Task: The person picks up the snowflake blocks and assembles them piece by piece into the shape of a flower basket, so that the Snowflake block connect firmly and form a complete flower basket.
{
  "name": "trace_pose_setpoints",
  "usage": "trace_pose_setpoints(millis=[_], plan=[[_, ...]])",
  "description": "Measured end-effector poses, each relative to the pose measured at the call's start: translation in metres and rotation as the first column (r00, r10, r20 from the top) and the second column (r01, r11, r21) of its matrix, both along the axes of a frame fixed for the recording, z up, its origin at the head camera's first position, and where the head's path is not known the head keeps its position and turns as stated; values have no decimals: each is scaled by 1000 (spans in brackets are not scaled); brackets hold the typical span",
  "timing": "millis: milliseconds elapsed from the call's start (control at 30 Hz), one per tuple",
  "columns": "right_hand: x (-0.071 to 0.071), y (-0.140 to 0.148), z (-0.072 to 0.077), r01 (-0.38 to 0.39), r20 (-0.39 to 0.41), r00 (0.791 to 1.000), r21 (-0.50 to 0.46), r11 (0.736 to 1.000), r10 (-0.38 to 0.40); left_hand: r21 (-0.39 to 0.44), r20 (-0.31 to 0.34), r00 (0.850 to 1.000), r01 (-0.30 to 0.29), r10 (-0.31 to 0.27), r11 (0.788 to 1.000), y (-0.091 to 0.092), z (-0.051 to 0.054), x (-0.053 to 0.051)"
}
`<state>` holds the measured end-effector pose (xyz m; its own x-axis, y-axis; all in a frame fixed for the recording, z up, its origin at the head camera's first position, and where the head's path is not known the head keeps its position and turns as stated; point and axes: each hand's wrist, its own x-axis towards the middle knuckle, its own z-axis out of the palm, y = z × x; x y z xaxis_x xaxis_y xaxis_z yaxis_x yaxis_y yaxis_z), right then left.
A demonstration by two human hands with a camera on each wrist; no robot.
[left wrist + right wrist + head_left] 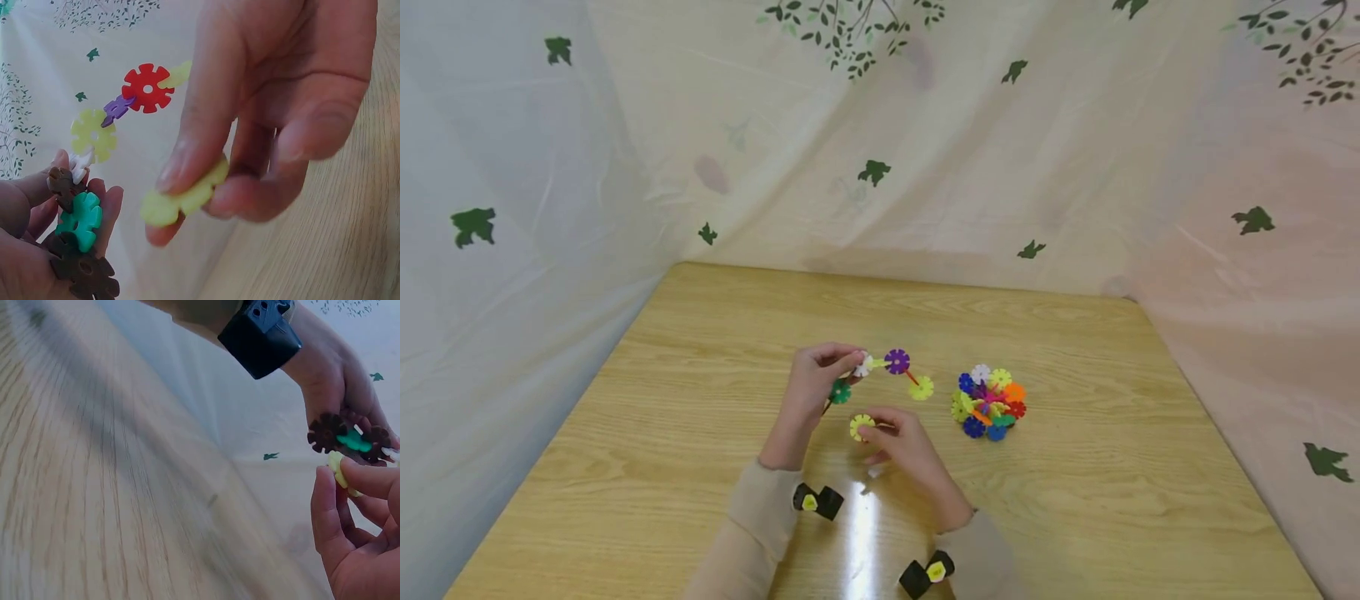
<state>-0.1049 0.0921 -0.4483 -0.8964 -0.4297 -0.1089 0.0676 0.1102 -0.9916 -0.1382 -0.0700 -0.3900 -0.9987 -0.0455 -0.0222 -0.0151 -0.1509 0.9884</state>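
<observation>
My left hand (811,383) holds up a chain of flower-shaped notched plastic discs, pinching it near a white disc (864,364). Beyond the fingertips the chain runs through a yellow disc (94,134), a purple disc (897,362) and a red disc (140,94) to a yellow end disc (921,388). Toward the palm hang a green disc (80,220) and a brown end disc (84,269). Between thumb and fingers, my right hand (910,450) pinches a loose yellow disc (859,427). It is close to the chain's brown end; the head view shows no contact.
A ball-like cluster of multicoloured discs (988,403) sits on the wooden table (1112,467), right of the hands. A small whitish spot (875,471) shows below the right hand, unclear what. Patterned curtains (925,208) enclose the table's back and sides.
</observation>
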Motion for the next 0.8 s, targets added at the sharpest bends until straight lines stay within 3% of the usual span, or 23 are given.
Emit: trace_pose_setpoints(millis=[133, 300, 633, 800], plan=[[-1, -10, -3, -22, 74, 997, -57, 998, 27, 40, -7, 1000, -3, 3, 999, 5, 1, -1], [0, -17, -3, -5, 150, 989, -117, 993, 22, 18, 0, 1000, -7, 7, 1000, 6, 3, -1], [4, -24, -1, 109, 139, 986, -84, 990, -97, 58, 10, 999, -43, 42, 997, 9, 4, -1], [8, -31, -4, 130, 123, 986, -132, 983, -114, 121, -49, 996, -65, 71, 990, 11, 4, 1]])
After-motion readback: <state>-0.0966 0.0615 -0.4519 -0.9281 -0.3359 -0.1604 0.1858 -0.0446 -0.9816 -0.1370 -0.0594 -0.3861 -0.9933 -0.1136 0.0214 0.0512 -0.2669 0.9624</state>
